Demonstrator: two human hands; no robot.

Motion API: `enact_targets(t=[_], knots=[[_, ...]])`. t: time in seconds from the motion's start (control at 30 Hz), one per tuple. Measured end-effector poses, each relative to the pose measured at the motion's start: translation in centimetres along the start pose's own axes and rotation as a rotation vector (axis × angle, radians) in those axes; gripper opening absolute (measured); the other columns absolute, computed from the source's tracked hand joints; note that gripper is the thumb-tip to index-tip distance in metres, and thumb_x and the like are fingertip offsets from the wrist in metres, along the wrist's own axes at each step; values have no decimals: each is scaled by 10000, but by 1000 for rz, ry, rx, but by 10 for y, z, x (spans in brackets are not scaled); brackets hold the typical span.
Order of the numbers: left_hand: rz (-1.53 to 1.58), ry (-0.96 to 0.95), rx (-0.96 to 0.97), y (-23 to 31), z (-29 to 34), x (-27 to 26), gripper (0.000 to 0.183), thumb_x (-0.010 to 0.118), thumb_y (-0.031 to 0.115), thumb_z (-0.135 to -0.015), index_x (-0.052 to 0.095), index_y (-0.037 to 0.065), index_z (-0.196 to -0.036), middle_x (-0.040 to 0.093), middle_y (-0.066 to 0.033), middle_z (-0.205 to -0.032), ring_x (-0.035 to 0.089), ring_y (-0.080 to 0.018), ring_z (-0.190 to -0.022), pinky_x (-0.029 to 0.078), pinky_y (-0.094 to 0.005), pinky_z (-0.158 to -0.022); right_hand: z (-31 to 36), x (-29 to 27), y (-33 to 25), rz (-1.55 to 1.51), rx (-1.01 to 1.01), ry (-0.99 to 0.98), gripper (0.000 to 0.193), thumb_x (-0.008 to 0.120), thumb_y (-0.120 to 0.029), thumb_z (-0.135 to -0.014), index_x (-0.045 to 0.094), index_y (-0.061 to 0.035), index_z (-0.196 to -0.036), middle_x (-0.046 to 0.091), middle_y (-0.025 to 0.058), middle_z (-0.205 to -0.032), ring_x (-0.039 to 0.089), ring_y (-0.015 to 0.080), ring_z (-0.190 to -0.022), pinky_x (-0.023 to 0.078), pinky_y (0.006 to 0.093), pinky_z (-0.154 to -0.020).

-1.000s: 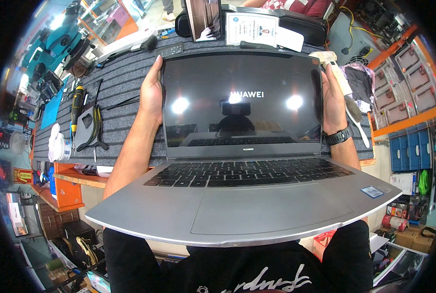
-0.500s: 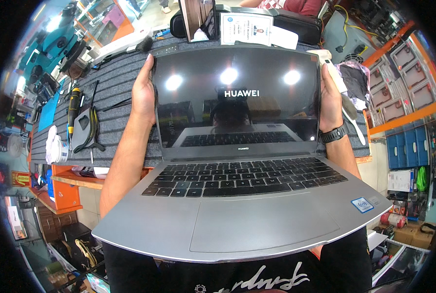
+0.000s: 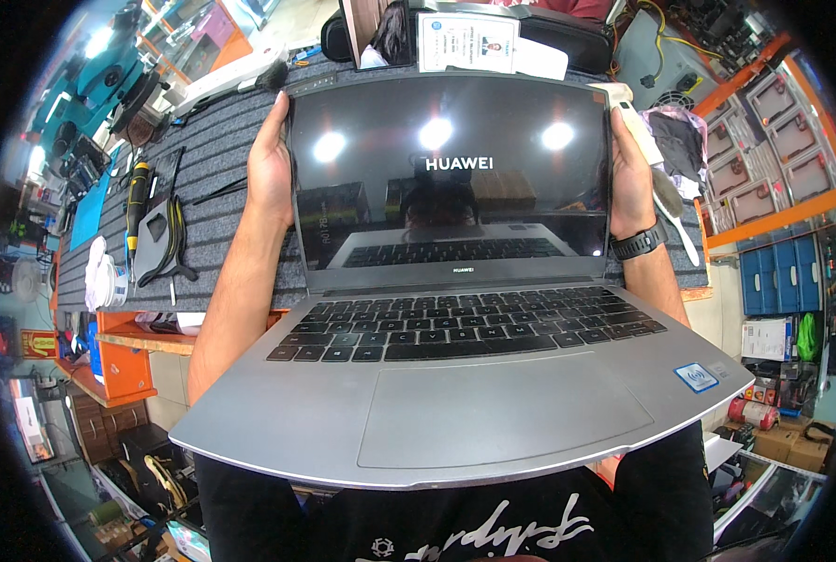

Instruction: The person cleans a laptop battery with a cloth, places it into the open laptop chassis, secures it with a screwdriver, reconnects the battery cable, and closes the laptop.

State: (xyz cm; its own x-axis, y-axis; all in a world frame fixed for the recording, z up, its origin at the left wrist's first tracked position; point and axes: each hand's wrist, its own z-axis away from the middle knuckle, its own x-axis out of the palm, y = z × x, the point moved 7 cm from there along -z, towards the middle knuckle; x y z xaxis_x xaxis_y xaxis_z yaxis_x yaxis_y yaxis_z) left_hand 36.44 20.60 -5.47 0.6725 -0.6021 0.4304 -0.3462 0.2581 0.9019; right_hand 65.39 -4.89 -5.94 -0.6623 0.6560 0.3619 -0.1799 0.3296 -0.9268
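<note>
The open grey laptop (image 3: 465, 375) was held between both hands, its base resting against the person's torso, near the lower edge of the view. The left hand (image 3: 270, 164) was clamped on the left edge of the screen lid, fingers behind the panel and thumb on the front bezel. The right hand (image 3: 629, 173), with a black wristwatch (image 3: 639, 244) just below it, gripped the right edge in the same way. This symmetrical hold probably kept the lid steady at its open angle without twisting the hinge. The dark screen showed a start-up logo and reflected ceiling lights. Beyond the hands lay the grey-matted surface (image 3: 221, 187). To the left of the left hand lay a yellow-handled screwdriver (image 3: 137, 201); just beyond the right hand lay a white brush (image 3: 661, 183).
</note>
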Motion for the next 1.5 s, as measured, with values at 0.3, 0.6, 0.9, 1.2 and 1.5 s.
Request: enact_targets(t=[0.3,0.6,0.9,1.2,1.5], knots=[[56,-54,-22,-4,-2,-3,527,383,418,-1119,620,-15,-1304,708,-135,-1214,703,-232,-1080,568,-360,-962,-4,-3,5,-16,2,-37,415,440,-279,-1127,559,-4,-1415,682,114,-1311,690,183,-1149,566,318,-965],[4,25,-15,0,2,-1,511,395,413,-1118,618,-6,-1307,708,-128,-1210,703,-220,-1077,574,-349,-947,-3,-3,7,-21,33,-31,417,439,-277,-1127,547,-6,-1424,679,119,-1312,687,186,-1160,570,320,-972],[32,-55,-8,-4,-3,0,511,395,409,-1118,613,-7,-1320,703,-130,-1229,701,-223,-1088,576,-347,-942,-4,-5,4,-55,-13,0,415,444,-281,-1126,556,-10,-1419,676,113,-1320,685,184,-1154,569,317,-959],[210,-257,-95,-10,-5,-2,546,366,425,-1120,616,-23,-1308,708,-157,-1215,718,-246,-1067,591,-369,-941,-3,-2,5,-55,9,-3,412,453,-285,-1122,563,-10,-1408,684,108,-1299,691,179,-1141,578,312,-941],[178,-191,-101,-10,-4,-3,549,360,425,-1121,615,-24,-1308,707,-162,-1212,720,-246,-1069,597,-371,-932,-8,-8,11,-54,8,-4,407,444,-285,-1124,560,-11,-1403,685,116,-1296,698,179,-1132,594,315,-920]])
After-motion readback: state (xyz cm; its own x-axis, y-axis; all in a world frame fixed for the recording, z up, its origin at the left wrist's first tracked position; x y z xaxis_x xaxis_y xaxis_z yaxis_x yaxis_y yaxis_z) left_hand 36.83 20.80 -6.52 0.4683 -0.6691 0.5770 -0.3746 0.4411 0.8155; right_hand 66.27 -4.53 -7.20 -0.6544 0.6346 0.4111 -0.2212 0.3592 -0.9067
